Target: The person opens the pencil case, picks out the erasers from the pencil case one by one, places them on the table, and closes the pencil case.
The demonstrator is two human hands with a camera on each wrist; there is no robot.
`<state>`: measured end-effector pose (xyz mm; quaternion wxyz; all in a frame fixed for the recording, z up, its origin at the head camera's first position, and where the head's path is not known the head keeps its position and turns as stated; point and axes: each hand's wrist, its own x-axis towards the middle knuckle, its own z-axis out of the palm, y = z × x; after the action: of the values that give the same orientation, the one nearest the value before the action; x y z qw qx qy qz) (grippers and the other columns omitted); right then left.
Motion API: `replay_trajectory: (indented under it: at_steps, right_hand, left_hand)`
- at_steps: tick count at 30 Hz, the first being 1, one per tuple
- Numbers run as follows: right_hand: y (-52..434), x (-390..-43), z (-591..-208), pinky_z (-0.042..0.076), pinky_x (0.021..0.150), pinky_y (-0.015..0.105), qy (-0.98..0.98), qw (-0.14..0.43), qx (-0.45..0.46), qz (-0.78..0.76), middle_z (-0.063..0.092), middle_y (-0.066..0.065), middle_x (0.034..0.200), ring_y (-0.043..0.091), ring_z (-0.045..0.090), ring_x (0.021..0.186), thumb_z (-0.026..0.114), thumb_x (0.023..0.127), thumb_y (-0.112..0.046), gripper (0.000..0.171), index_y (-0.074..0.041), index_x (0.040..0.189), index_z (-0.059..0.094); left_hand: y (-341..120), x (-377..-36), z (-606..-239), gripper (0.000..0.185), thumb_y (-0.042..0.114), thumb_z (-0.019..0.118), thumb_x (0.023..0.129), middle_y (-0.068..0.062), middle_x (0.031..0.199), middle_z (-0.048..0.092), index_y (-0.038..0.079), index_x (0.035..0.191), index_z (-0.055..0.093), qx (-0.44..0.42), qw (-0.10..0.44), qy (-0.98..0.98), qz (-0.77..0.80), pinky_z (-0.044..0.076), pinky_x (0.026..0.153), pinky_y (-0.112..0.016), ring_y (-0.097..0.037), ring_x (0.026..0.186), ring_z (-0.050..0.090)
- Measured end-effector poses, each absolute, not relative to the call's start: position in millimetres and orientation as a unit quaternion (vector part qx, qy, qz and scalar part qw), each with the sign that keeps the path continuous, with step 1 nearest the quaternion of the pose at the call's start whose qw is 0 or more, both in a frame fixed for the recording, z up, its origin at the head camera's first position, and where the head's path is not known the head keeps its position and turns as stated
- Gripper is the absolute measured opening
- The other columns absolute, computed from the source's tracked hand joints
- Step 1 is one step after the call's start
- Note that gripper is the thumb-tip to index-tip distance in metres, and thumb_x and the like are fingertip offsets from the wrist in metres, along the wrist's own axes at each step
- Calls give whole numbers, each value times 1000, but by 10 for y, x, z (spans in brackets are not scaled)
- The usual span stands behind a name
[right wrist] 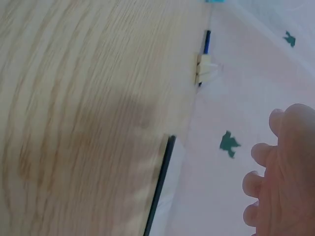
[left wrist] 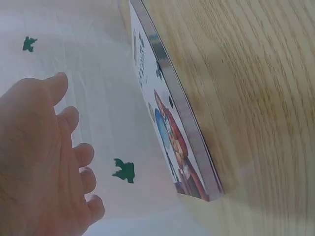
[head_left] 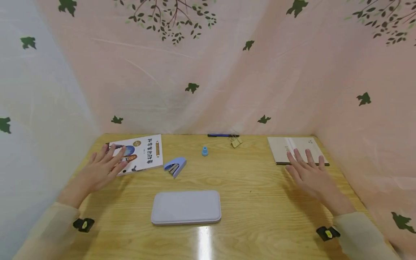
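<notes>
Looking at the wooden desk (head_left: 260, 202), nothing's been picked up yet, so it all looks barely started. The white picture book (head_left: 138, 153) lies back left under the flat, spread-fingered left hand (head_left: 102, 168); the right hand (head_left: 308, 173), also flat, reaches the tan notebook (head_left: 297, 148).
</notes>
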<state>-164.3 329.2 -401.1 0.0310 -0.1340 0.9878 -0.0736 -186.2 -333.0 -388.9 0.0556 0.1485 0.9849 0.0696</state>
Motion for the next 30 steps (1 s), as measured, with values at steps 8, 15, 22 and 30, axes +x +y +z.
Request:
replay_trajectory:
  at_steps: [8, 15, 22, 30]
  right_hand:
    - [2919, -1527, -3896, -25, 107, 66, 984, -10, -175, -6, 16, 15, 167, 41, -4, 153, 28, 108, -56, 69, -15, 163, 20]
    - [2428, -1418, -3964, -15, 113, 68, 962, -73, -263, -9, 22, 11, 165, 38, -6, 153, 38, 108, -50, 63, -17, 161, 30]
    - [1895, -1277, -4160, -9, 108, 77, 919, -84, -382, -56, 17, 9, 166, 41, -5, 153, 42, 103, -61, 72, -21, 161, 29]
    - [1514, -1237, -4357, 21, 113, 70, 884, -44, -444, -136, 23, 11, 165, 39, 20, 151, 51, 93, -71, 90, -16, 161, 30]
  left_hand:
    - [-3188, -1742, -3729, 71, 54, 30, 108, -31, 162, 13, 10, 162, 23, 184, 56, 981, 3, 1, 114, -71, -50, 150, 2]
    - [-2806, -1535, -3744, 67, 56, 32, 107, -23, 165, 16, 16, 161, 30, 228, 28, 973, -10, 1, 119, -64, -44, 152, 6]
    - [-2366, -1305, -3988, 65, 55, 39, 106, -13, 167, 15, 20, 161, 31, 320, 11, 947, 30, -5, 120, -57, -37, 153, 11]
    - [-2154, -1289, -4351, 98, 69, 62, 88, -14, 162, 31, 13, 161, 29, 424, 32, 898, 113, 32, 114, -56, -36, 145, 35]
